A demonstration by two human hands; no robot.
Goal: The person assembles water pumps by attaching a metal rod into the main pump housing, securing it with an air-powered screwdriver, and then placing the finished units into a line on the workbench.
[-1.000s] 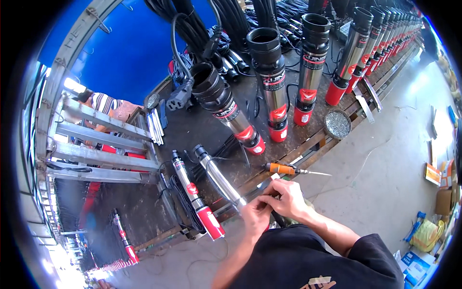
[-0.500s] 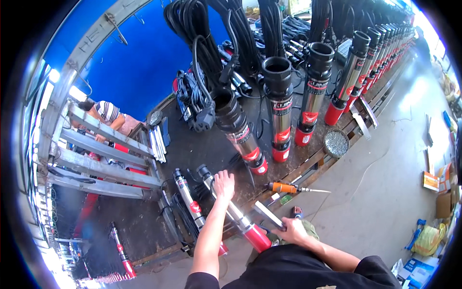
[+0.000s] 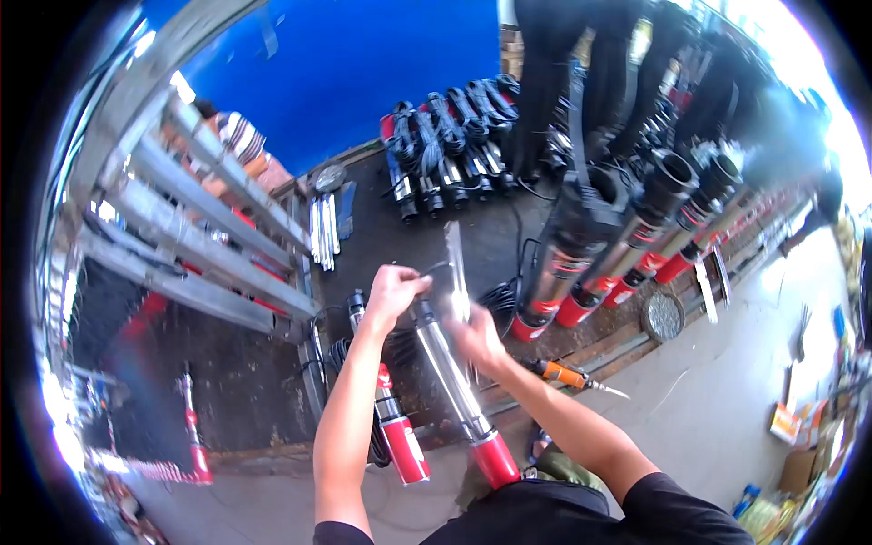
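A steel pump with a red end [image 3: 445, 368] lies before me, its red end close to my body. My left hand [image 3: 394, 295] is at the pump's far end, thumb and fingers pinched on what looks like its thin black cable [image 3: 440, 267]. My right hand [image 3: 477, 336], smeared by motion, is closed around a long shiny metal strip [image 3: 456, 259] held above the far part of the pump and pointing away from me. Left of this pump lies another steel and red pump [image 3: 400, 436], partly hidden by my left forearm.
Several upright pumps [image 3: 549, 286] with black cable coils line the right side. An orange-handled power tool [image 3: 561, 373] and a round dish of small metal parts [image 3: 663, 315] lie at the bench edge. Metal strips [image 3: 324, 232] and bundled pumps lie beyond; a person [image 3: 243, 145] works behind the metal frame [image 3: 195, 236].
My left hand has gone from the pump's body to its far end. The right hand has carried the metal strip up and forward over the pump. The view has turned.
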